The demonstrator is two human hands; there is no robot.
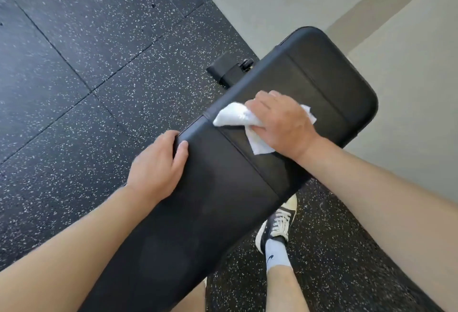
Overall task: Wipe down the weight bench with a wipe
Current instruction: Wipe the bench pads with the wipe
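Across the middle of the view runs the black padded weight bench (pixel 223 187), its far end pointing up and to the right toward a pale wall (pixel 409 88). On its far section, just beyond the seam between the two pads, lies the white wipe (pixel 235 115), bunched and partly folded, with one corner trailing toward the near side. The right hand (pixel 280 123) presses it onto the pad, fingers curled over the wad so the grip has the wipe gathered under it. The left hand (pixel 158 165) holds the bench's left edge near the seam, thumb on top and fingers wrapped over the side.

The wipe looks thin, limp and damp (it will crumple and slide rather than keep any shape), so it is best taken bunched under a flat palm. The vinyl seems smooth and firm, probably slick once wet.

Below the bench lies speckled black rubber floor (pixel 74 76); a dark sneaker (pixel 277 222) with a white sock stands at its right.
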